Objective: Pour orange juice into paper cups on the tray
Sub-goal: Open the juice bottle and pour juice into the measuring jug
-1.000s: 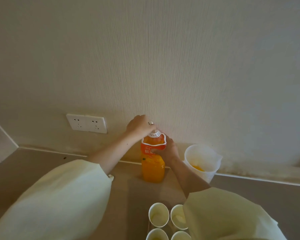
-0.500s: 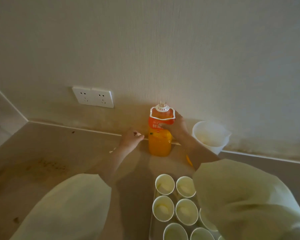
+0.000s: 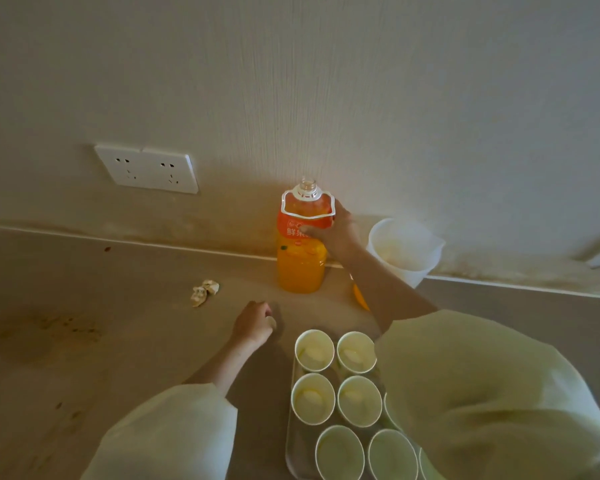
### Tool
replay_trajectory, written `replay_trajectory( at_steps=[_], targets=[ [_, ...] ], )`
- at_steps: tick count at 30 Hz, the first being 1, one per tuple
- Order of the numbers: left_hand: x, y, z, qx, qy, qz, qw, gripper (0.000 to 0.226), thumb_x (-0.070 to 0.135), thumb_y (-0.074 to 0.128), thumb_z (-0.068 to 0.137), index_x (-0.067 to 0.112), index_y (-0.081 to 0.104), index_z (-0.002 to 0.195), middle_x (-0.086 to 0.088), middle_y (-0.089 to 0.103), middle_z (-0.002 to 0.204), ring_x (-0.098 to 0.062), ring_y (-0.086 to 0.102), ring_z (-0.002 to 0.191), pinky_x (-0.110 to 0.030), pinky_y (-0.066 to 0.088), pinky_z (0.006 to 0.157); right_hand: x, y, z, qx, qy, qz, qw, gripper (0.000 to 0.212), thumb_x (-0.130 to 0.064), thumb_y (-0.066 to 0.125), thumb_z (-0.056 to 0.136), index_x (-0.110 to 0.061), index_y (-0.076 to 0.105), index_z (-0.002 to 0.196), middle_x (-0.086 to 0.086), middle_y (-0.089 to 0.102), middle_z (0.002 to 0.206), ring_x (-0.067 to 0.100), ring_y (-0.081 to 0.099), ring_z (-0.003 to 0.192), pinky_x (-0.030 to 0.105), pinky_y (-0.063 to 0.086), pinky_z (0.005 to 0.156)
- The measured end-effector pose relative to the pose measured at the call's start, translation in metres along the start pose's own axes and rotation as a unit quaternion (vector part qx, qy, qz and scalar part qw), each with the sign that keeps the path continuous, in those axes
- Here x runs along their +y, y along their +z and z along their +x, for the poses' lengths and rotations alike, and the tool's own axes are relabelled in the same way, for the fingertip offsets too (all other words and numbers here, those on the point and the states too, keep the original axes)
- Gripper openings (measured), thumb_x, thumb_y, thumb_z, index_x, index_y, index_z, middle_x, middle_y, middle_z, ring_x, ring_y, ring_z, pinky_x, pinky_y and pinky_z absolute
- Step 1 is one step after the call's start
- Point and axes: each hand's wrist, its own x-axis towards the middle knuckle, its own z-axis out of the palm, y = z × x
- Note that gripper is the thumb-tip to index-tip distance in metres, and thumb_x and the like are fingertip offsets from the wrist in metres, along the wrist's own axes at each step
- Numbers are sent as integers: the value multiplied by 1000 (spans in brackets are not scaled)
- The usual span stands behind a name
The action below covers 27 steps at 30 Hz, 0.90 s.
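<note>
Your left hand [image 3: 253, 323] was up at the bottle's mouth a second ago. It has since come down past the desk [image 3: 118, 341] beside the bottle and now rests at 10 o'clock of the tray [image 3: 290, 445]. Its fingers are curled, but you cannot tell from here whether they hold the cap. The neck of the orange juice bottle [image 3: 302, 258] looks bare, so the opening step seems done.

Your right hand [image 3: 336, 233] has stayed on the bottle throughout and grips it around the label. The bottle stands upright on the desk against the wall, at 12 o'clock of the tray and well apart from it.

The paper cups [image 3: 314, 349] sit in rows on the tray with their mouths up, and none shows clear orange inside. Your right sleeve [image 3: 482, 393] hides the cups on the 3 o'clock side.

A white plastic jug [image 3: 404, 247] stands at 3 o'clock of the bottle, a crumpled scrap [image 3: 204, 292] lies at 8 o'clock of it, and a wall socket [image 3: 146, 168] sits at 10 o'clock.

Pouring has not begun. Next you will probably lift the bottle and carry it back over the nearest cups. It looks nearly full, so tip it slowly; a sudden gush could knock over a light cup.
</note>
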Motion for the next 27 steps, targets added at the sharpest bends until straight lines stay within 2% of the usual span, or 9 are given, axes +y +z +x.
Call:
replay_trajectory(
  at_steps=[3,9,13,16,18,20,22,25,27],
  targets=[
    [-6,10,0,-8,14,32,999,25,10,58,87,16,62,111,-2,59,116,-21,57,107,-29,44,81,2,0,2,3,3,3,1000,64,-26,77,83,-21,46,138,1,59,135,18,58,118,38,50,99],
    [-16,15,1,-17,31,54,998,28,7,55,90,18,60,115,-1,57,123,-20,55,111,-31,48,87,4,2,2,6,9,6,1000,65,-25,78,82,-20,46,139,3,59,135,23,58,122,45,50,101],
    [-12,5,12,-56,32,17,998,54,18,66,86,17,44,135,-6,43,135,-23,45,123,-35,45,98,0,4,-1,-2,18,4,1000,70,-26,78,81,-19,44,142,4,57,137,25,57,123,50,49,102],
    [2,-16,27,-29,42,-67,996,78,32,78,76,15,37,140,-8,39,138,-24,44,126,-36,43,100,-2,12,-2,26,23,-16,999,96,-28,80,79,-21,19,153,10,38,152,32,40,138,54,38,111],
    [15,-33,38,-15,57,-132,989,89,35,81,72,14,31,143,-7,35,144,-24,42,130,-38,41,104,-9,16,-7,89,31,-91,991,106,-26,79,81,-19,3,156,12,19,159,33,23,145,52,31,114],
    [26,-50,50,-13,70,-191,979,95,36,83,70,15,29,144,0,38,144,-19,41,130,-36,39,103,-18,16,-18,145,-25,-201,968,103,-29,76,83,-24,3,155,16,14,160,35,18,146,53,31,113],
    [40,-65,60,-31,94,-225,969,94,35,84,69,19,29,143,3,44,139,-16,45,125,-33,41,97,-24,16,-26,189,-161,-287,925,90,-20,75,83,-27,16,151,21,27,154,39,27,140,53,36,109],
    [58,-78,71,-51,130,-258,956,89,29,86,67,23,33,138,3,50,132,-18,50,119,-34,44,94,-27,16,-24,236,-343,-359,835,58,0,76,71,-9,53,124,19,62,117,32,53,105,45,54,86],
    [66,-82,77,-61,148,-261,952,95,29,89,61,27,33,138,7,52,129,-17,50,119,-38,45,99,-29,20,-23,190,-368,-359,837,42,3,77,70,-4,64,110,15,69,95,32,65,83,39,59,66]
  ],
)
